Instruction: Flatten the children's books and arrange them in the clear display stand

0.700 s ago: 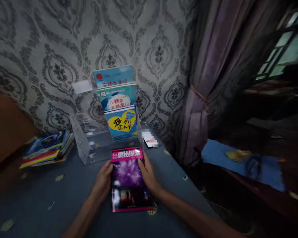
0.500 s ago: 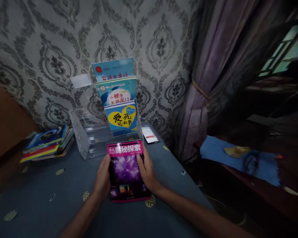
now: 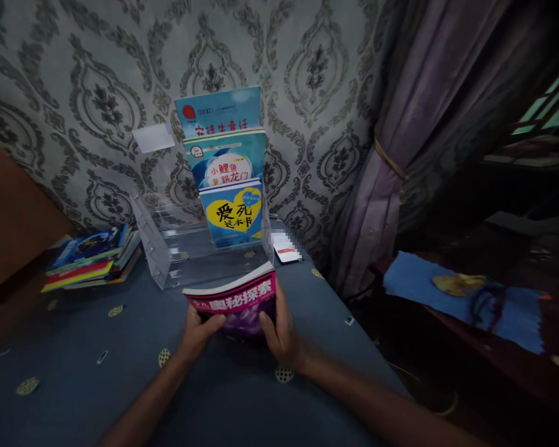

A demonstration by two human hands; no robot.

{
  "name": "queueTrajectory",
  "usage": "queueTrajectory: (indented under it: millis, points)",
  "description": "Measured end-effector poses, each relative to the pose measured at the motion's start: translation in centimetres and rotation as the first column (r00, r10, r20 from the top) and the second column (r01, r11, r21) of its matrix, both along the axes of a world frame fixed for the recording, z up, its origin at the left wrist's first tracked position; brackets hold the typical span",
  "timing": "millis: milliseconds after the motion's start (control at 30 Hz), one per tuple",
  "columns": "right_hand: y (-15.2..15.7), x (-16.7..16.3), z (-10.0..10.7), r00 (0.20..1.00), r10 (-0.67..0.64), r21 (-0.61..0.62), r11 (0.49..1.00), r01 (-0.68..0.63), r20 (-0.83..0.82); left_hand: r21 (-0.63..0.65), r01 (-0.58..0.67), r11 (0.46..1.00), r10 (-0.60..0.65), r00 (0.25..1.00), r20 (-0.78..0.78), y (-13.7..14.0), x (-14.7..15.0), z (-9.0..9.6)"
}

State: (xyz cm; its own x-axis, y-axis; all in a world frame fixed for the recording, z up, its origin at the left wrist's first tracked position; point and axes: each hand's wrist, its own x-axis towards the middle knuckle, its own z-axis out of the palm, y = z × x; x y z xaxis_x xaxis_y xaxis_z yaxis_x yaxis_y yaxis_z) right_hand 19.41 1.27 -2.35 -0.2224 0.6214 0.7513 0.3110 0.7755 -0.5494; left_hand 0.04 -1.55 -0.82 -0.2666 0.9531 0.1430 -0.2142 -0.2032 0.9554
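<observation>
Both my hands grip a purple book (image 3: 236, 300) with a pink title band, tilted up on its lower edge so its top faces me. My left hand (image 3: 198, 331) holds its left side and my right hand (image 3: 279, 332) its right side. The book stands just in front of a clear acrylic display rack (image 3: 168, 248) on the blue table (image 3: 121, 385). Three blue books (image 3: 230, 177) sit stepped in the rack's right column; its left column holds nothing.
A stack of colourful books (image 3: 90, 257) lies on the table at the left. A small card (image 3: 285, 247) lies right of the rack. Patterned wallpaper is behind, a purple curtain (image 3: 391, 155) at the right, and a blue cloth (image 3: 466, 295) on dark furniture.
The purple book lay flat on the table under my hands; now both hands have lifted and tipped it upright, closer to the rack.
</observation>
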Motion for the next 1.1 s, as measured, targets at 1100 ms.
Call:
queueTrajectory:
  millis: [1100]
  points:
    - [0.8,0.7,-6.7,0.982,-0.092,-0.231,0.972,0.052,-0.167,-0.052,0.331,0.942,-0.329,0.943,0.043,-1.1,1.0,3.1]
